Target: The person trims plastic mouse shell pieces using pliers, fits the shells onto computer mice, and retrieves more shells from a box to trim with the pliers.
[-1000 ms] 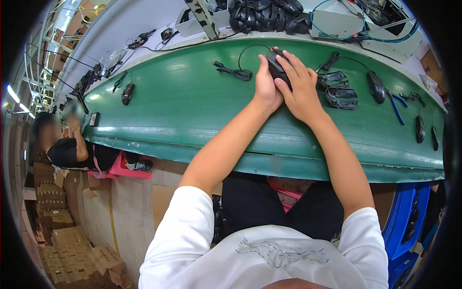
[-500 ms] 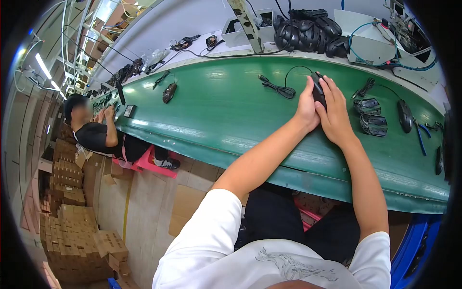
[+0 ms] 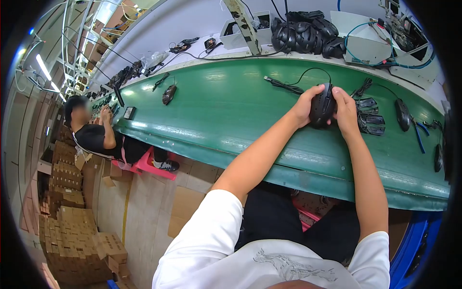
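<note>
A black computer mouse point(image 3: 322, 107) is held between my two hands above the green work surface point(image 3: 216, 106). My left hand point(image 3: 306, 105) grips its left side, with the thumb near its front. Along its right side are the fingers of my right hand point(image 3: 345, 110). The mouse's cable loops up and left to a bundled cord point(image 3: 288, 86) lying on the green surface. Just right of my right hand lie black mouse shells point(image 3: 370, 123), beside another black mouse point(image 3: 403, 114) and blue-handled pliers point(image 3: 418, 137).
A pile of black mouse parts point(image 3: 305, 36) lies on the back ledge, beside a white metal post point(image 3: 245, 29). Farther left are a small mouse point(image 3: 169, 94) and a small dark box point(image 3: 129, 113). A co-worker point(image 3: 91, 130) sits at the far left, near stacked cartons point(image 3: 72, 241).
The view has swung left and settled. My hands have moved from covering the mouse to holding its two sides, so its top now shows.
</note>
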`<state>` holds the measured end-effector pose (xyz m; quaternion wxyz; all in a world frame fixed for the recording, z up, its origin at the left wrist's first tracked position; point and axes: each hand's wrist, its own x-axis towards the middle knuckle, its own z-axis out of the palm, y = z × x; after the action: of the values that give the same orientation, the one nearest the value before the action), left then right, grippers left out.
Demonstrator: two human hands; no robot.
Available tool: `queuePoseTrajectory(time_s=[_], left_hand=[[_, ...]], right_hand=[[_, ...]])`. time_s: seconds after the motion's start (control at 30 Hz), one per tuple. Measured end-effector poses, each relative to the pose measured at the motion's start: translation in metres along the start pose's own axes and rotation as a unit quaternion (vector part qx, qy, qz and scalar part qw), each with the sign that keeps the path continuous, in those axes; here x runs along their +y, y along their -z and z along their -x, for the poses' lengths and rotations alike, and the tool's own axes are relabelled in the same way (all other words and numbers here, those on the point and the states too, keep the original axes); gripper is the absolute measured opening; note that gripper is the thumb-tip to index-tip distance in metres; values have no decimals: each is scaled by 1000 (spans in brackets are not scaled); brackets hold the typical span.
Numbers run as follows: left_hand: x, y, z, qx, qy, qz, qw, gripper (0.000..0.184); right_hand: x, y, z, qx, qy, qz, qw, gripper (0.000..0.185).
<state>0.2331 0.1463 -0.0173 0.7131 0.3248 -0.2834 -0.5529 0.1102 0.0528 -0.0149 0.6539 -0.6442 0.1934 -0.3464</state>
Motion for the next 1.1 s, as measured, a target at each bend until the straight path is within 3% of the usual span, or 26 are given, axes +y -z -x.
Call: queuePoseTrajectory(time_s=[0.07,0.27,0.4,0.6,0.73,0.83,0.9,0.97,1.1], left_hand=[[2,-2,2,-2,25,-8,1000,47],[2,-3,4,-15,31,22,999,39],[-2,3,3,-34,-21,-135,990,34],[1,-4,7,-21,-28,-155,987,30],[1,-4,3,69,-62,-159,983,26],[14,-4,4,181,-57,-137,972,20],[9,12,-3,235,-99,-233,938,30],[12,17,-4,268,-65,-314,908,46],[11,14,-4,265,-102,-305,909,52]], right_hand=[[3,4,-2,-36,-61,-41,997,34],[-8,-1,4,-31,-38,-73,996,28],[-4,-5,2,-1,22,-7,1000,26],[-11,-3,4,-7,-12,13,1000,25],[4,4,-3,38,57,86,994,27],[5,4,-4,28,45,87,995,29],[6,-5,3,-54,15,-4,998,42],[4,-8,6,-75,-8,-12,997,53],[4,-13,9,-69,25,-1,997,54]])
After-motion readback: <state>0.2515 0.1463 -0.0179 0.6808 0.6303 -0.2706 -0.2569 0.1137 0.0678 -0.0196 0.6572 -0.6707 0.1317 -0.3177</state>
